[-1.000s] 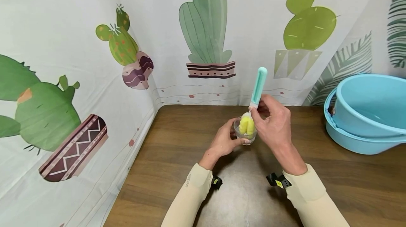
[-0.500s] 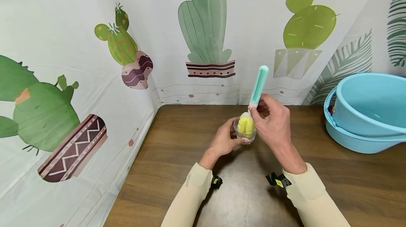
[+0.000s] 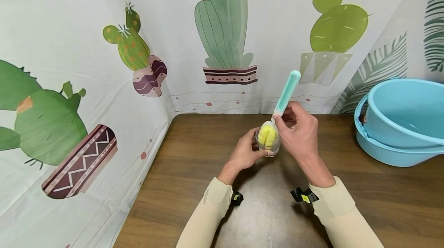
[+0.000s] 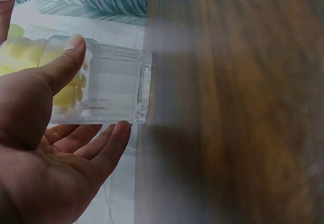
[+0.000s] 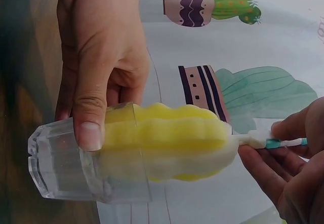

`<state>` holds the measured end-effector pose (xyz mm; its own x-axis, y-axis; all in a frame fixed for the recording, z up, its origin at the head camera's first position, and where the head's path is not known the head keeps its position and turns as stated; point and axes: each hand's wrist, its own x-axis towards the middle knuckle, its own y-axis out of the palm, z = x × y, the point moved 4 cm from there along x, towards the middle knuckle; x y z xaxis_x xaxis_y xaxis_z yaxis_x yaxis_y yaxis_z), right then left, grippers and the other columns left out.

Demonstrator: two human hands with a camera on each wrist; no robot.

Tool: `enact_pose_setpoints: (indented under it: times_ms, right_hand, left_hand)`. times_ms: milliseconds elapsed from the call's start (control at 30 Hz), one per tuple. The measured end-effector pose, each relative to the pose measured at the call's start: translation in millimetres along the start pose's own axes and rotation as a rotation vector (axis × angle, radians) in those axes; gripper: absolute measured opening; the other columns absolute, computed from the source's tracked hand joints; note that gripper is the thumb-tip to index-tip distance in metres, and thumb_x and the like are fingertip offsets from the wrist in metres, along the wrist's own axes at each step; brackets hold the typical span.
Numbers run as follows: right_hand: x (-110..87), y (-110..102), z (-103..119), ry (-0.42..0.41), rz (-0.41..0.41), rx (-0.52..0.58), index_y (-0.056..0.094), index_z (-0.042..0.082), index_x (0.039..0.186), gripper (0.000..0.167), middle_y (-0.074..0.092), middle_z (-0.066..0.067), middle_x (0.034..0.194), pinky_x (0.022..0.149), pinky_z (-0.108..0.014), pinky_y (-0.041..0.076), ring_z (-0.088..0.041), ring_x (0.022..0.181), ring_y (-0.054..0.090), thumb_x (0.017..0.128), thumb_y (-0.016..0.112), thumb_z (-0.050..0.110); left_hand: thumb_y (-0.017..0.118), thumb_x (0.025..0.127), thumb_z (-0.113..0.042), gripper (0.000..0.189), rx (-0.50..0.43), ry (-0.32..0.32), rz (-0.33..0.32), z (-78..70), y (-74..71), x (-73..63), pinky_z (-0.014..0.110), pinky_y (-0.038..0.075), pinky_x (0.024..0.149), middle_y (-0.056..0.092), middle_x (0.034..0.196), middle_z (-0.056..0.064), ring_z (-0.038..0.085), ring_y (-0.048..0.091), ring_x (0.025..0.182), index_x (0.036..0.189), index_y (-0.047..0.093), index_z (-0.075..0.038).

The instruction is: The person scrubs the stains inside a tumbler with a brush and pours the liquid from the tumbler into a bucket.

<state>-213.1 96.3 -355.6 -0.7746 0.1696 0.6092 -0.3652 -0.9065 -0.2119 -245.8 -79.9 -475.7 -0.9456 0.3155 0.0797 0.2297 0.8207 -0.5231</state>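
Observation:
My left hand [image 3: 244, 151] grips a clear faceted glass [image 4: 114, 84], thumb on the near side and fingers round the back. In the right wrist view that thumb [image 5: 91, 133] presses on the glass wall. My right hand [image 3: 300, 136] pinches the white neck of a sponge bottle brush with a turquoise handle [image 3: 288, 92]. Its yellow and white sponge head [image 5: 177, 138] sits partly inside the glass, the rest sticking out past the rim. The handle leans up and to the right in the head view. Below the sponge, the lower part of the glass shows see-through.
Two light blue buckets, one set in the other [image 3: 399, 151], stand at the right of the brown wooden table [image 3: 194, 155]. Behind and to the left hangs a white cloth [image 3: 173, 28] printed with cacti. Black wrist cameras [image 3: 305, 196] are strapped to the cuffs.
The brush handle has tilted farther to the right, and the sponge head has turned a little in the glass. The left hand holds the glass in nearly the same place.

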Motion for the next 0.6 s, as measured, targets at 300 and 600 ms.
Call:
enact_pose_setpoints:
  times_ms: [300, 600]
  right_hand:
    - [-0.5, 1.0, -2.7, 0.043, -0.012, 0.046, 0.071, 0.003, 0.11, 0.017, 0.077, -0.009, 0.093, 0.072, -0.012, 0.057, -0.017, 0.081, 0.073, 0.095, 0.076, 0.0]
    - [-0.2, 2.5, -5.7, 0.032, -0.023, 0.058, 0.07, 0.0, 0.11, 0.017, 0.078, -0.011, 0.095, 0.075, -0.012, 0.057, -0.02, 0.085, 0.075, 0.095, 0.076, -0.002]
  left_hand:
    - [0.092, 0.086, -0.029, 0.085, -0.003, 0.002, 0.005, 0.6, 0.4, -0.3, 0.038, 0.059, 0.096, 0.065, 0.133, 0.003, 0.013, 0.069, 0.109, 0.156, 0.046, -0.012]
    - [0.092, 0.086, -0.028, 0.086, -0.004, 0.0, 0.004, 1.5, 0.4, -0.1, 0.038, 0.059, 0.097, 0.065, 0.135, 0.003, 0.014, 0.069, 0.11, 0.157, 0.045, -0.012]
